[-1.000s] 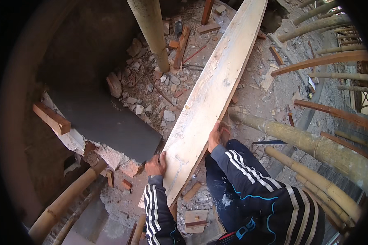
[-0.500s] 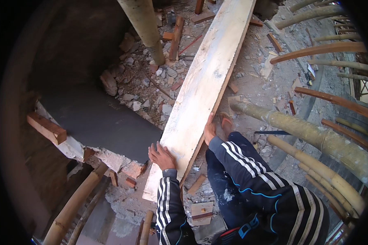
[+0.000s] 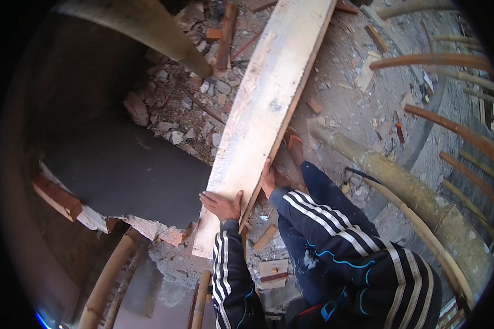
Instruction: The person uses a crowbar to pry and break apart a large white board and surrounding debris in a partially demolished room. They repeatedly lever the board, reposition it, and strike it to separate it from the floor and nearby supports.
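A long pale plank (image 3: 269, 109) ran from top centre down to lower centre, lying tilted over rubble (image 3: 186, 104) and dusty ground. Its near end rested by the broken edge of a grey slab (image 3: 121, 175).

Left hand (image 3: 222, 204) lay flat on the plank's top face near its lower end, fingers spread wide, palm down, not wrapped around anything. Right hand (image 3: 271, 181) sat at the plank's right edge, just above the left one, fingers curled against the side of the board; whether they closed under it could not be told. Both forearms wore dark sleeves with white stripes.

A foot in a sandal (image 3: 295, 148) stood just beside the plank's right edge, above the right hand. A thick bamboo pole (image 3: 400, 186) lay to the right, well apart from the plank, with more thin poles (image 3: 450, 60) fanned out beyond. Another thick pole (image 3: 148, 27) crossed the top left, near the plank's upper part. A red brick (image 3: 57, 197) stuck out at the slab's left edge. Small wood offcuts (image 3: 273, 272) lay on the ground below the plank's end.
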The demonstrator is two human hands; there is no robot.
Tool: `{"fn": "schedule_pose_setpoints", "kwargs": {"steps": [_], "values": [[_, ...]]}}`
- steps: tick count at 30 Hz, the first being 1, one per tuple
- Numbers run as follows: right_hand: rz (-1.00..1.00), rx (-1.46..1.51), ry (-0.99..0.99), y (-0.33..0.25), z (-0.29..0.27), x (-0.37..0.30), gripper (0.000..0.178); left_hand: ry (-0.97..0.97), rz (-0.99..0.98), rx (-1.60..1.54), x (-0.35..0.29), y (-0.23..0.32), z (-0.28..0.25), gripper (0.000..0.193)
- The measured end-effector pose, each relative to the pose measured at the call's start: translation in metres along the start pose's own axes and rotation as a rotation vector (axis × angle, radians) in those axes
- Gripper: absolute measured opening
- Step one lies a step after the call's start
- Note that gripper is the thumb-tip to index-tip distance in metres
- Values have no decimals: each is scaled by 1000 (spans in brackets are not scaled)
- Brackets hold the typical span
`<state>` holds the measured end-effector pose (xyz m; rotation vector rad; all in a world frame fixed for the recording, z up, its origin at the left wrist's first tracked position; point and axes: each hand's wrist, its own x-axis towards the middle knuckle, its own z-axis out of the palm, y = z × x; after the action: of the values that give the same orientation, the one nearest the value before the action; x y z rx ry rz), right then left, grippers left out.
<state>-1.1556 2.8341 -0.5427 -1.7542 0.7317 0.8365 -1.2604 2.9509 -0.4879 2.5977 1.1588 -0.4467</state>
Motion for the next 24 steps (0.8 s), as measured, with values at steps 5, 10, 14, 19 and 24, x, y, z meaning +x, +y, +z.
{"fn": "schedule_pose_setpoints", "kwargs": {"steps": [5,10,14,19,24], "values": [[90,-38,-143,27,-8,20,90,-100,-50,8,10,4,11,132],[105,-9,-292,12,-27,13,86,-188,-106,49,14,-8,16,137],[180,17,-306,-1,-43,14,78,-253,-118,38,23,-10,15,139],[-8,-97,-379,-8,-94,21,59,-332,-147,44,30,-15,7,141],[-232,-431,-212,0,-180,-1,41,-302,-125,27,28,-22,14,141]]}}
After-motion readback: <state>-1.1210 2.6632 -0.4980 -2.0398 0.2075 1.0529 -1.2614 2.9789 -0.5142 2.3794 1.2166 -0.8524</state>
